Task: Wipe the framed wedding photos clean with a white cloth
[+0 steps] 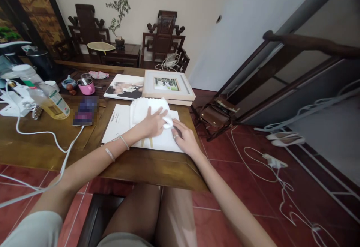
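Head view: the person is sitting at a wooden counter [146, 168], with both forearms reaching over its near edge. The left hand [153, 121] is lying palm down and open on a folded white cloth [143, 108], its fingers spread. That flat pressure is probably what is pinning the soft bundle in place. The right hand [185, 138] is resting just beside it, fingertips meeting the bunched corner of the cloth. Whether it is pinching that corner or only touching it I cannot tell, since the fingers are hiding the contact.

The cloth is sitting on a white sheet [120, 121] that is lying flat near the counter's front edge (close to the body, so neither arm is stretching far).

A framed picture [167, 86] is lying face up just beyond the cloth, with a photo print [123, 86] touching its left side. Both are lying flat, apparently so they cannot tip.

Further left, well apart from the hands, a pink cup [86, 86] and a bottle [54, 102] are standing among clutter, and a white cable [50, 136] is trailing across the counter and over its edge.
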Demonstrator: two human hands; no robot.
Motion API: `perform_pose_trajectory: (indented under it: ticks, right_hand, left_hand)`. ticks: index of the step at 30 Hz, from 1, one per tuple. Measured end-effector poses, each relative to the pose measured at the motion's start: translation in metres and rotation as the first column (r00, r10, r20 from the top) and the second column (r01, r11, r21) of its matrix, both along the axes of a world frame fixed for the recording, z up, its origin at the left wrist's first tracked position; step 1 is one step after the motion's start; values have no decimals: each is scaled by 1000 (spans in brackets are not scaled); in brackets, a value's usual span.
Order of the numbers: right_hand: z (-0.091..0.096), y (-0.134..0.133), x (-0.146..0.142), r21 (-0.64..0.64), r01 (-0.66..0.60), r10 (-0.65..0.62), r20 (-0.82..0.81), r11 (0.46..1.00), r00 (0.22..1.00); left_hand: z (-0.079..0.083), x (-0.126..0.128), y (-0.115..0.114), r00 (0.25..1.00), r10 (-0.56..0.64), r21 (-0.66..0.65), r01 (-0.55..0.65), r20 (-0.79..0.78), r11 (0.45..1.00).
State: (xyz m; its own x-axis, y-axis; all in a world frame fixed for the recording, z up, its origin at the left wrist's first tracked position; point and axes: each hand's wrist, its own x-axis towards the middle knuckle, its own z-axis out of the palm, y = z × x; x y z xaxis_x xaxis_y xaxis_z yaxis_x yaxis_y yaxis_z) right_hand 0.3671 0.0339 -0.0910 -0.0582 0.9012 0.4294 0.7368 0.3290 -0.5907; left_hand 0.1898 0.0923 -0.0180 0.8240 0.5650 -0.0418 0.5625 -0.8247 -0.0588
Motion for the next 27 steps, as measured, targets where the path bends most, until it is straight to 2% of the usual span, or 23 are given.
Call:
perform_pose_trajectory:
  ticks: [2,4,11,13,15,19,23,27]
  right_hand:
    - [0,0,1,-1,-4,4,0,1000,1000]
    - [-1,1,2,-4,-18,18,-1,1000,1000]
    - [1,1,2,-16,-40,40,-24,999,999]
    - [1,1,1,-20,-43,42,-33,999,999]
    - [1,1,1,-23,-40,39,-60,999,997]
    - [-1,3,3,-77,17,-36,-242,997,970]
    - [-1,4,3,-145,78,-144,-530,986,836]
    - [0,5,3,-174,65,-171,-713,983,680]
  left_hand:
    - [-2,4,-1,1000,-16,30,15,8,999]
    - [-4,5,-12,1000,-25,47,25,1,999]
    - [0,-15,-88,992,-122,52,123,-21,991]
    - [0,-22,-99,989,-150,41,150,-8,988]
    - [-1,-25,-97,988,-153,36,152,17,988]
    - [-2,-13,-67,998,-62,30,61,26,998]
    - [-1,20,-47,998,44,-1,-44,-47,999]
    - [-2,46,-60,996,84,11,-83,-32,996]
